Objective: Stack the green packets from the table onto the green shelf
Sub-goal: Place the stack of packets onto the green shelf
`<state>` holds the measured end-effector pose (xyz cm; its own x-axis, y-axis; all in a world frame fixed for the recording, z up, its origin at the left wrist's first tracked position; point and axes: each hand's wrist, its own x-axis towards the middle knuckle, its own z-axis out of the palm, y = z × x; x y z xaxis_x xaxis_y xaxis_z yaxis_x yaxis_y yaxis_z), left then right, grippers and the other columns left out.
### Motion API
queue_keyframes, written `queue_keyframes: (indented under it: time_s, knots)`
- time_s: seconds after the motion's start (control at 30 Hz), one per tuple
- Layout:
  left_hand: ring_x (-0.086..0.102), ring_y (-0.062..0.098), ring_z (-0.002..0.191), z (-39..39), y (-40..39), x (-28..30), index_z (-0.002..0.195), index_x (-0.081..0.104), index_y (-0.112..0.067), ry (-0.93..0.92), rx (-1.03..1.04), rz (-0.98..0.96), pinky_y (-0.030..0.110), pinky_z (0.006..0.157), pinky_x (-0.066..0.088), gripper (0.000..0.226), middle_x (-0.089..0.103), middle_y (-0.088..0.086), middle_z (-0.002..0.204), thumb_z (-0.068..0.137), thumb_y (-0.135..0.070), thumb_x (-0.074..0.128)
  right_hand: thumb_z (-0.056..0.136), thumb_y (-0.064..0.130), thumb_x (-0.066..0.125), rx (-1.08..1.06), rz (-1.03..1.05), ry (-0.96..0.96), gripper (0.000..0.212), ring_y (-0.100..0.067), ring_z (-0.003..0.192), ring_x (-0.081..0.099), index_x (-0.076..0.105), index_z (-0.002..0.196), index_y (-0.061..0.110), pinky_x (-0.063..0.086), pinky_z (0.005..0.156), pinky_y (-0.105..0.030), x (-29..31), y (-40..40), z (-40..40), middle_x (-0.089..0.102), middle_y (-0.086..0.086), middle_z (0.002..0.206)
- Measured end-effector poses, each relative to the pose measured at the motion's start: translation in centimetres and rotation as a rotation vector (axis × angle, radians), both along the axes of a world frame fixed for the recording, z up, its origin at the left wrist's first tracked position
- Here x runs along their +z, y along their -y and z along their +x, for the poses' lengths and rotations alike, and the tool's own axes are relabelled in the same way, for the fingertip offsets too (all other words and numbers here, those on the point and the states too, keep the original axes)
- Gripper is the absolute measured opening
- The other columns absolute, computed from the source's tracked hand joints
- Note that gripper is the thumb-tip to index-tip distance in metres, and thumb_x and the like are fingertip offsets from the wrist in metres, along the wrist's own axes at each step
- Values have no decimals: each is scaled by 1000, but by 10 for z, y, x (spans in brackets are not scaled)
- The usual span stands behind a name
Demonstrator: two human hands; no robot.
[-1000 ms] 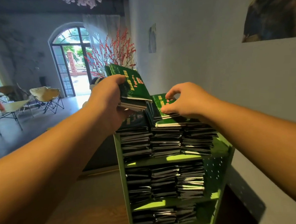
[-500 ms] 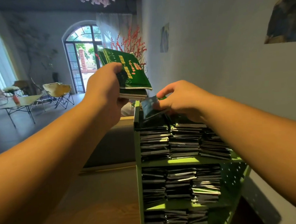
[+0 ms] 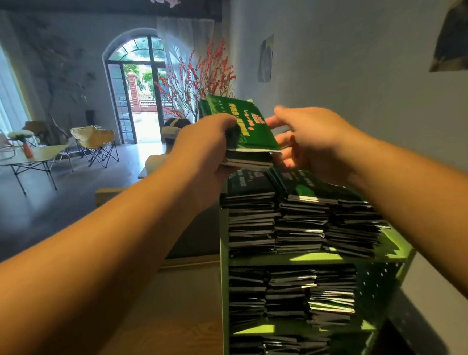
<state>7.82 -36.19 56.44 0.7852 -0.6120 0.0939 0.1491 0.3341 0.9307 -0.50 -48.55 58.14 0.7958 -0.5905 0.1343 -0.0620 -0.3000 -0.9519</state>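
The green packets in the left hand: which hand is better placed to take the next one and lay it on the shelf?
Right. The right hand is free, its fingers at the edge of the held packets just above the shelf. The left hand grips the bundle.

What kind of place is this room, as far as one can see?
Probably a cafe or lounge-style shop: a green shelf stocked with green packets, folding chairs around a low table, and decorative red-blossom branches near an arched door.
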Motion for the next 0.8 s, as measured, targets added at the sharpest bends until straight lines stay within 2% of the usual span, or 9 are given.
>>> queue_keyframes:
  time_s: [0.1,0.2,0.23,0.3,0.37,0.43,0.5,0.67,0.8]
  knots:
    - [69,21,81,-10,16,-4,100,62,-2,123,-113,80,29,59,54,9,69,15,91,95,-8,58,99,34,61,58,92,-42,30,-22,74,69,68,108,6,61,72,-39,3,8,-19,73,-10,88]
    - [68,12,64,-20,31,-2,90,59,-5,170,-159,89,29,60,57,11,68,3,67,98,-13,58,94,12,67,-5,79,-8,8,-17,63,72,70,99,5,62,57,-32,2,23,-34,73,-9,79]
    - [66,14,67,-21,36,-2,90,60,-6,217,-147,122,34,67,59,16,66,3,69,99,-19,57,94,8,67,-33,108,5,5,-17,61,72,69,97,6,61,54,-31,3,31,-41,73,-9,76]
    - [60,21,76,-17,43,-6,96,64,-1,507,-57,305,44,80,56,33,63,12,84,93,-33,58,93,6,66,-83,155,24,6,-20,63,73,69,98,6,61,55,-31,4,47,-53,74,-12,79]
    - [56,19,77,-15,46,-13,116,69,-7,970,12,531,34,76,46,40,70,13,102,94,-38,56,93,5,66,-158,141,7,11,-22,67,74,68,103,4,61,55,-29,5,66,-68,74,-15,89]
    - [63,18,99,-16,43,-22,136,61,-20,1357,17,697,28,84,42,45,67,4,126,102,-45,48,93,4,65,-230,113,-57,16,-25,72,73,67,108,1,61,57,-30,2,83,-80,73,-19,95]
    - [60,19,108,-19,40,-33,136,59,-29,1591,-12,825,30,87,45,51,62,-1,124,101,-59,39,93,3,65,-279,77,-119,16,-29,75,72,65,108,-1,61,65,-36,-4,94,-87,72,-23,97]
    - [58,17,99,-18,35,-48,128,58,-31,1677,60,905,35,82,53,49,57,-3,116,96,-65,45,92,4,68,-319,-31,-229,14,-32,80,73,65,104,-2,60,77,-43,-17,101,-87,73,-21,93]
    - [57,19,106,-13,32,-50,134,56,-29,1650,37,876,34,87,51,46,56,-2,123,98,-58,48,91,10,71,-343,-186,-319,22,-28,75,65,66,107,-4,51,61,-36,-27,99,-81,68,-19,92]
